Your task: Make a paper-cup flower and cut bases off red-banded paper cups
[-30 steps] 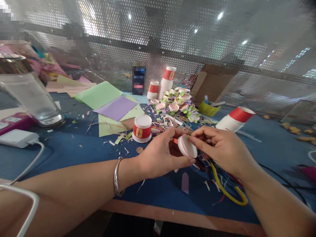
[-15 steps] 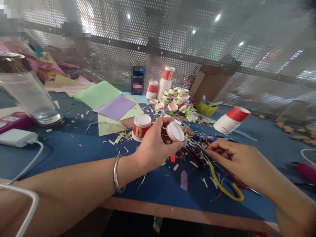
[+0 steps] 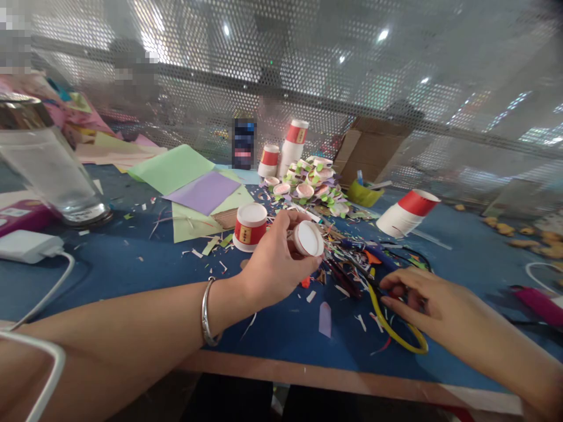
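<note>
My left hand (image 3: 277, 255) grips a cut-down paper cup base (image 3: 309, 238) between thumb and fingers, its white round bottom tilted towards me. Just left of that hand stands a red and white paper cup (image 3: 251, 225), upside down. My right hand (image 3: 411, 299) hovers low over the tools, thumb and index finger apart, the other fingers curled and partly hidden. I see nothing held in it. Close to its fingertips lies a yellow looped handle (image 3: 398, 335). A purple paper strip (image 3: 325, 320) lies between the hands on the blue table (image 3: 281, 346).
Behind stand stacked paper cups (image 3: 294, 146) and a heap of small cup pieces (image 3: 310, 183). A tipped cup stack (image 3: 407, 214) leans at the right, near a yellow-green container (image 3: 365, 193). Coloured paper sheets (image 3: 204, 193) and a glass bottle (image 3: 53, 170) occupy the left. Scraps cover the middle.
My right hand has drawn back from the tool pile, rightward and down, and its fingers have parted. My left hand has turned the cup base so its round bottom faces me more.
</note>
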Available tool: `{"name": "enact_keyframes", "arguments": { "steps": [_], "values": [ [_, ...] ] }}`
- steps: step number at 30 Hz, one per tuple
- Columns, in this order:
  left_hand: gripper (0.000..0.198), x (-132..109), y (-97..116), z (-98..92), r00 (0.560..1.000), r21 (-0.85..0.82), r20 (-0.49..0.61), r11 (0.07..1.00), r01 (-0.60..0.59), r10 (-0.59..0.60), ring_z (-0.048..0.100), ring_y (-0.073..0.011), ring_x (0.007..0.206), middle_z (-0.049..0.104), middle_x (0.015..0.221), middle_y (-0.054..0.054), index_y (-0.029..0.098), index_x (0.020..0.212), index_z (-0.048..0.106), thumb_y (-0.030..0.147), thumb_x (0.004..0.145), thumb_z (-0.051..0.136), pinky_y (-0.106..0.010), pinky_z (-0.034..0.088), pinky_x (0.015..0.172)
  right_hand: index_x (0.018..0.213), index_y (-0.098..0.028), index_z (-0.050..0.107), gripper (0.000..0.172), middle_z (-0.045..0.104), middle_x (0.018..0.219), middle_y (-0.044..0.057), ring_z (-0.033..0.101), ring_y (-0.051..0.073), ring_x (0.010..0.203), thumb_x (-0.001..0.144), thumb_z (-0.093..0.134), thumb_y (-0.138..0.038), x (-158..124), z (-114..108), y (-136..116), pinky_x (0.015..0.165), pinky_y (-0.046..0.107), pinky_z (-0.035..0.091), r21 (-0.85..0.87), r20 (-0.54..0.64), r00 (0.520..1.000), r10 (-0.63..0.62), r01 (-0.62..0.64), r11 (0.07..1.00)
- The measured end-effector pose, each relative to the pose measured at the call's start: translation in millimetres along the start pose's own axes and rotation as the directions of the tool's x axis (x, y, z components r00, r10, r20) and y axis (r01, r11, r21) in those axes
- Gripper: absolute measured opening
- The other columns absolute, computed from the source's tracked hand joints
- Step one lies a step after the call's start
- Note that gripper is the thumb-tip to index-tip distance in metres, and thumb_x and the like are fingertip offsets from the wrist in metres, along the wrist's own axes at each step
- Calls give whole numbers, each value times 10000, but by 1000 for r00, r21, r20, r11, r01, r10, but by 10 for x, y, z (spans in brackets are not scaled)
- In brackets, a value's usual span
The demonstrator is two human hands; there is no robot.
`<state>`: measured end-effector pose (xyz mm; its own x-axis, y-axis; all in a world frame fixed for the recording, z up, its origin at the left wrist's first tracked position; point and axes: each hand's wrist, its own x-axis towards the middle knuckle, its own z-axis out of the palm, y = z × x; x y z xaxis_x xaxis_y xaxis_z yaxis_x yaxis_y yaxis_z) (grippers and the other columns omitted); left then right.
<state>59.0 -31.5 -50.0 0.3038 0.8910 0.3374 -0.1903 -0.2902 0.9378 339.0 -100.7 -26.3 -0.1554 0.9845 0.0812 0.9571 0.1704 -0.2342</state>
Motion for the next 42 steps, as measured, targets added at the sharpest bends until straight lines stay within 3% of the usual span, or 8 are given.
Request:
{"name": "enact_keyframes", "arguments": {
  "steps": [11,20,24,32,34,36,39,42],
  "values": [
    [507,-8,-1,-7,997,83,-19,994,-70,72,665,-195,916,611,1042,-41,221,1082,437,194,686,751,-376,604,798,932,-273,718,190,726,925,87,671,259,727,864,643,-433,-40,81,58,697,434,555,36,-7,998,55,-54,998],
    [509,-10,15,4,999,35,-20,999,-30,30,654,-176,883,607,1040,-39,218,1072,441,229,696,784,-356,594,776,893,-282,700,201,703,655,21,668,238,560,757,694,-430,-55,71,6,551,381,567,184,21,980,199,-199,962],
    [520,-6,12,13,999,10,-28,999,-30,31,655,-182,904,617,1052,-46,218,1068,444,242,688,798,-349,593,769,831,-274,702,230,707,630,46,670,243,533,674,721,-441,-55,42,-77,528,378,583,320,-48,964,260,-232,919],
    [555,-8,19,15,999,28,-47,999,-16,18,655,-205,954,629,1075,-64,207,1124,456,223,689,800,-387,590,834,916,-288,745,461,799,931,89,770,298,866,488,890,-375,-193,48,-30,724,320,657,724,-16,861,508,-341,600],
    [558,-11,18,15,999,46,-39,999,-9,11,653,-212,975,643,1055,-59,200,1161,470,220,705,792,-415,578,881,953,-302,759,486,797,907,73,766,292,794,503,913,-401,-216,84,-37,624,312,654,792,14,834,552,-346,503],
    [544,-11,10,17,1000,30,-21,1000,1,0,654,-212,972,648,1032,-49,202,1177,482,219,723,780,-422,575,888,915,-299,771,446,776,804,66,743,293,682,515,913,-435,-217,122,-63,518,322,632,840,8,815,580,-320,438],
    [531,-5,-7,21,999,-36,0,999,39,-39,655,-193,910,632,992,-28,217,1182,465,202,741,759,-399,589,835,803,-293,774,273,777,788,71,750,313,713,593,884,-429,-197,169,-109,539,335,636,897,-5,813,583,-254,362],
    [538,-2,-7,30,995,-88,43,992,94,-91,638,-170,821,613,941,-11,220,1187,433,165,746,737,-386,585,778,754,-281,774,180,774,789,79,742,293,705,651,859,-402,-178,194,-169,497,307,606,942,111,783,612,-279,186]
  ]
}}
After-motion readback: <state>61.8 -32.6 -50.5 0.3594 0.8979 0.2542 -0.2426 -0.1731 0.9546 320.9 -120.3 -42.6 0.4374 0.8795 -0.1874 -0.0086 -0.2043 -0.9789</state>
